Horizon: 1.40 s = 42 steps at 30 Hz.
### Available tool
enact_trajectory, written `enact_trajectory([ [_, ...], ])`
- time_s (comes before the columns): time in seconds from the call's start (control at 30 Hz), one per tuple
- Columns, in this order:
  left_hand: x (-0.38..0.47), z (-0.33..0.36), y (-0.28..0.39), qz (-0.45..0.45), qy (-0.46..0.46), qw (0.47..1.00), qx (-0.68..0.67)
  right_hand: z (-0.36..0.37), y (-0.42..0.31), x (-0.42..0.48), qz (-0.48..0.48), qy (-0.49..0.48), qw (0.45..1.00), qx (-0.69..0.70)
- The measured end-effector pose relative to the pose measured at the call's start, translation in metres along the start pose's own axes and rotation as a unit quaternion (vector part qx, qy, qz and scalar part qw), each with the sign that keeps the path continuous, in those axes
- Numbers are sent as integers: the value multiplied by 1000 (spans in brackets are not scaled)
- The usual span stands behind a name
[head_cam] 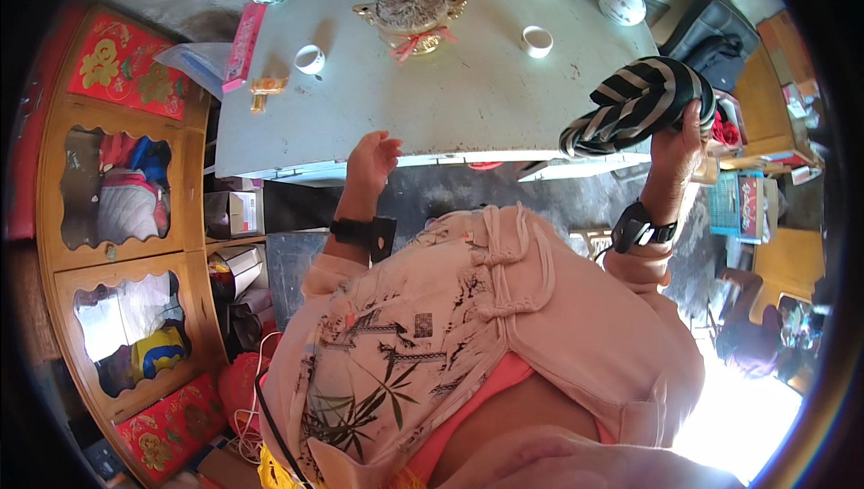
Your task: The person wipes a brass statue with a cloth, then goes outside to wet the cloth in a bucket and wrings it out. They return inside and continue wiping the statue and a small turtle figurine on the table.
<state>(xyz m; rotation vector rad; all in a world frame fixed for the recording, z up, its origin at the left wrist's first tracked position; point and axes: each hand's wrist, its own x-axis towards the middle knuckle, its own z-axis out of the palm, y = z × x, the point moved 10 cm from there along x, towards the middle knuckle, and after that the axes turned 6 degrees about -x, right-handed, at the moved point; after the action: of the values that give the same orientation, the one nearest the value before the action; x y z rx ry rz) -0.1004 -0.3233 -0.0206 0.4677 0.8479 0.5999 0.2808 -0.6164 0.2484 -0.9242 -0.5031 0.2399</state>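
My right hand (677, 148) grips a folded or rolled cloth (644, 108) with dark and pale stripes. The bundle is held over the right front corner of a pale, worn table (459, 111). My left hand (374, 160) is near the table's front edge, holding nothing, its fingers loosely curled and slightly apart. Toward the middle of the tabletop stands a gold incense pot (413, 16) with a red ribbon, filled with ash-like material. A white cup (310, 59) sits to its left, and another white cup (537, 41) to its right.
At the table's left edge are a pink box (244, 47) and a small orange packet (268, 89). Lidded porcelain jars (621, 2) and figurines line the back. A wooden cabinet (128, 259) stands on the left. A blue basket (724, 204) is on the right.
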Motion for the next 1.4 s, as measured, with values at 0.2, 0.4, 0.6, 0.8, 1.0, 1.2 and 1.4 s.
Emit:
enact_trajectory([
  [0.2, -6, 16, 31, 68, 2, 998, 17, 5, 68, 4, 67, 52, 995, -54],
  [0.4, 18, 40, 88, 136, -46, 989, 27, 41, 161, 3, 123, -48, 981, -142],
  [0.6, 60, 29, 155, 160, -36, 986, 23, 42, 232, 5, 160, -87, 901, -394],
  [0.8, 91, 9, 236, 205, -52, 977, 0, 47, 258, -8, 236, -313, 407, -825],
  [1.0, 125, 48, 319, 273, -61, 960, 30, 140, 211, 86, 18, -258, 462, -848],
  [1.2, 181, 106, 376, 287, -81, 954, 17, 280, 230, 173, -246, -358, 626, -648],
  [1.4, 231, 123, 398, 240, -65, 968, -8, 302, 300, 221, 72, -232, 865, -439],
])
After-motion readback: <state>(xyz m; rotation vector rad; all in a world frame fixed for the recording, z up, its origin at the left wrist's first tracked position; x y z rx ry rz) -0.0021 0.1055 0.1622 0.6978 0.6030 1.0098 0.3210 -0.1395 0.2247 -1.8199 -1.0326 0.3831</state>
